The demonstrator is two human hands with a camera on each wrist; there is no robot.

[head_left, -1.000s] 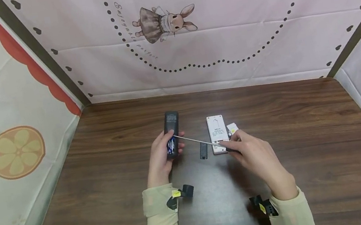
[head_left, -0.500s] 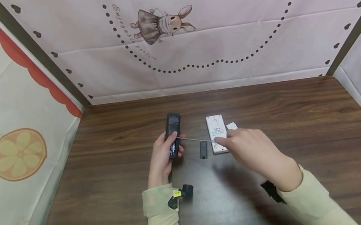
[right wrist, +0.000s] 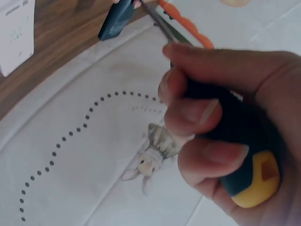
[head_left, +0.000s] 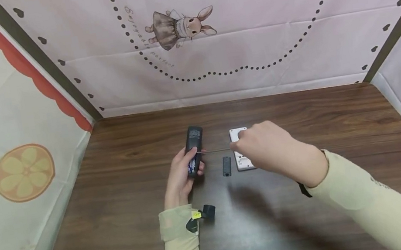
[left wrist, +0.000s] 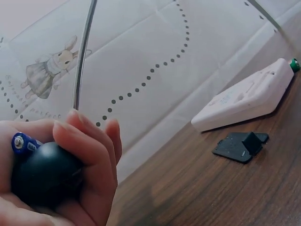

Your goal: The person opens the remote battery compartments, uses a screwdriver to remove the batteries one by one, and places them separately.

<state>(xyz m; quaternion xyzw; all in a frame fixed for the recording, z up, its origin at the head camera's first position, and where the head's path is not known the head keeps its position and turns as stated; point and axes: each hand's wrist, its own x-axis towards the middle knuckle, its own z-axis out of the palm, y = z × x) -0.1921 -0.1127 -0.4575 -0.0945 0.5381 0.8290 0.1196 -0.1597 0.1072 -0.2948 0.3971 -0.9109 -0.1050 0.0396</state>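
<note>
My left hand [head_left: 178,175] holds a black remote control [head_left: 194,136] back side up, thumb across it. Its battery compartment is uncovered, and a blue battery [left wrist: 26,143] shows at the near end in the left wrist view. With fingers curled round its dark and yellow handle, my right hand [head_left: 274,148] grips a screwdriver [right wrist: 257,181]. The metal shaft [head_left: 216,150] reaches left to the remote beside my left thumb; whether the tip touches the compartment is hidden. On the table between the hands lies a small black battery cover [head_left: 226,166].
A white remote-like device [head_left: 244,163] lies under and beside my right hand, partly covered by it. Something green, perhaps a battery end [left wrist: 295,65], sits behind it. The wooden table [head_left: 130,154] meets patterned cloth walls [head_left: 251,45] at the back and sides.
My right hand has rolled over and risen slightly, its forearm swinging out to the right, while the screwdriver shaft has levelled. The black remote has shifted slightly and tilted; my left hand keeps its hold.
</note>
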